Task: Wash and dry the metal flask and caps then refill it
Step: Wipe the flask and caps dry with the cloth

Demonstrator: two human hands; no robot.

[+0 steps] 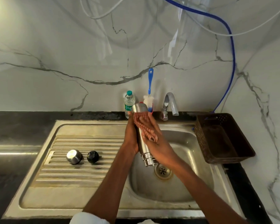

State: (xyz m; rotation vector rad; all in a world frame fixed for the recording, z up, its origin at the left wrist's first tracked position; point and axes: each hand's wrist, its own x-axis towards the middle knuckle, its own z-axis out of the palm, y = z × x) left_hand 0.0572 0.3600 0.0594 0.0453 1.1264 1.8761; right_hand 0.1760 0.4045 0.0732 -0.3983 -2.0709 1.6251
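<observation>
Motion blur smears the fingers of the right hand (149,132), which wrap over the metal flask (142,139) from two o'clock; the left hand (131,136) grips it from nine o'clock, tilted above the sink (191,141). The two caps (74,156) lie at eight o'clock. The plastic bottle (129,102) label reads only "Si".

White marble-look wall panels (71,54) with grey veins are rising behind and to the right of a black counter (14,126). A steel sink (90,188) with a ribbed draining board is sitting in the counter, a chrome tap (170,104) curving over the basin. White cables (100,15) and a blue hose (232,50) are hanging down the wall. Bright light is glaring from the upper left corner.
</observation>
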